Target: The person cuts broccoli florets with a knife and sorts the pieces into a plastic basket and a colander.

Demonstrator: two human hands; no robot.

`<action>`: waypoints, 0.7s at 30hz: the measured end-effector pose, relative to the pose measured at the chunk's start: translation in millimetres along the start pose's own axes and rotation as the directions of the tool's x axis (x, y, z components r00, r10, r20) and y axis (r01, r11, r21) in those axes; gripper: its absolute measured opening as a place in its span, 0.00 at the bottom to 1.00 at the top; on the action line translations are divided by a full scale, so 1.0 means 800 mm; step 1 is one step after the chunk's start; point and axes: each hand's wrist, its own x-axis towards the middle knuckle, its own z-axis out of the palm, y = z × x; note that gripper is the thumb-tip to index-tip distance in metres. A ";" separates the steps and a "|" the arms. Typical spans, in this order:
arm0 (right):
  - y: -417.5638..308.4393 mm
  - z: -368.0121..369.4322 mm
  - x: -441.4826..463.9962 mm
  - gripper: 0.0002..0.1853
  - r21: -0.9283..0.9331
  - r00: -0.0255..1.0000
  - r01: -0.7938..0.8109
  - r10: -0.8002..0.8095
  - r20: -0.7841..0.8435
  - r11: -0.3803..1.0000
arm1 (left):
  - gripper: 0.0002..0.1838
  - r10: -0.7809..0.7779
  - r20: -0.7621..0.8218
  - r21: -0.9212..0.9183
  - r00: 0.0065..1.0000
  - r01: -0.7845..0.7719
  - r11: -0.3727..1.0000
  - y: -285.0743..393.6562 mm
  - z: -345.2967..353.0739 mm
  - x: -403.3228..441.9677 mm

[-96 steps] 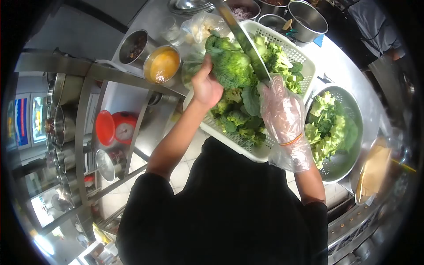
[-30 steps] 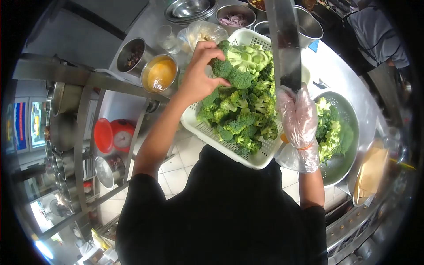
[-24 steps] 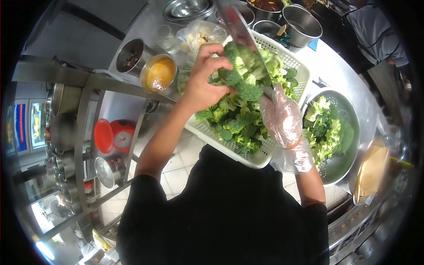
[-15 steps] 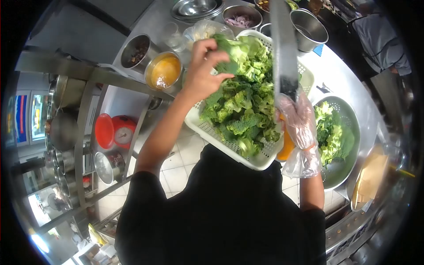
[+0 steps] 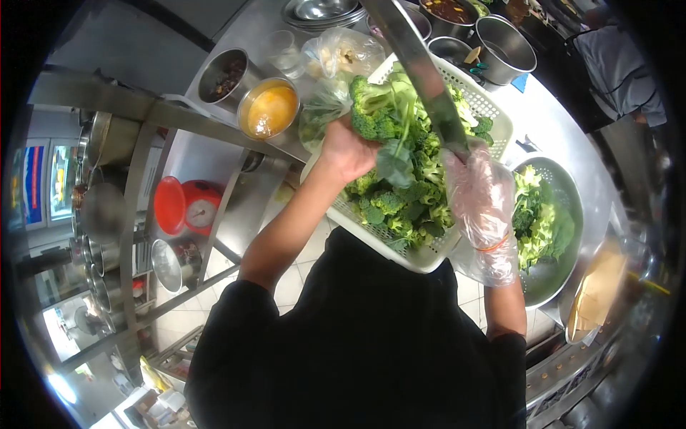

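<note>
My left hand (image 5: 348, 151) is closed around a head of broccoli (image 5: 373, 109), lifted over the left side of a pale plastic basket (image 5: 494, 91). A long leaf hangs from the broccoli. Loose broccoli florets (image 5: 404, 204) fill much of the basket. In a clear plastic glove with an orange band at the wrist, my right hand (image 5: 482, 193) grips a large knife (image 5: 432, 89). Its handle is hidden in the fist. The blade points away, slanting to the upper left, close beside the held broccoli.
A colander (image 5: 574, 243) with cut greens stands right of my right hand. Beyond the basket are metal pots (image 5: 506, 48) and a bag of pale pieces (image 5: 346, 53). A container of yellow liquid (image 5: 269, 109) sits left. A person's grey sleeve (image 5: 611, 61) shows at upper right.
My left hand has turned palm up and taken hold of the broccoli head. The knife has tilted from nearly upright in view toward the upper left. The orange patch near my right hand is hidden.
</note>
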 end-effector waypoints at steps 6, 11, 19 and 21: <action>0.019 0.011 0.010 0.12 -0.098 0.934 0.351 -0.355 -0.031 0.931 | 0.23 -0.182 0.085 0.143 0.980 0.168 0.975 0.012 -0.010 -0.008; 0.031 0.039 0.004 0.15 0.092 0.999 0.036 -0.040 0.036 0.995 | 0.20 0.046 -0.118 0.096 0.992 -0.034 0.995 0.001 -0.014 0.017; -0.035 -0.002 0.002 0.10 0.226 0.971 -0.228 0.238 -0.021 0.947 | 0.18 0.328 0.011 0.232 0.945 -0.321 0.918 -0.003 -0.006 0.012; 0.008 0.036 -0.009 0.13 -0.160 0.996 0.090 -0.092 -0.006 0.983 | 0.23 0.395 0.138 0.277 0.908 -0.418 0.865 -0.003 0.000 0.009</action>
